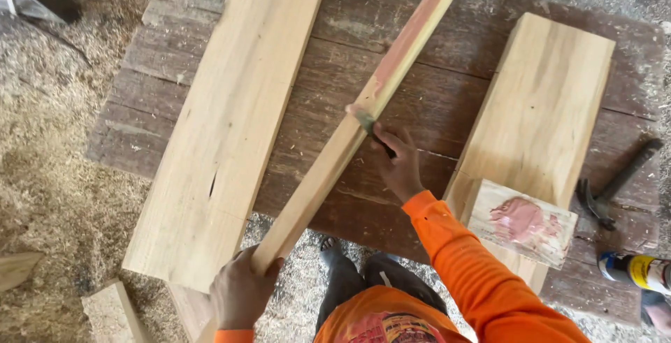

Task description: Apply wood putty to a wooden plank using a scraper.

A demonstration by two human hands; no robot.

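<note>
My left hand (240, 293) grips the near end of a long narrow wooden strip (328, 161) that slants up across a dark wooden table (419, 98). Part of the strip's upper face is coated with pink filler (412, 32). My right hand (398, 165) holds a small putty knife (363, 119) whose blade rests on the strip about halfway along. Both arms wear orange sleeves.
A wide pale plank (231, 112) lies left of the strip and another (538, 119) lies to the right. A small wood block with a pink filler blob (521, 221) sits on the right plank. A claw hammer (615, 182) and a can (636, 269) lie at the right. Sawdust covers the floor.
</note>
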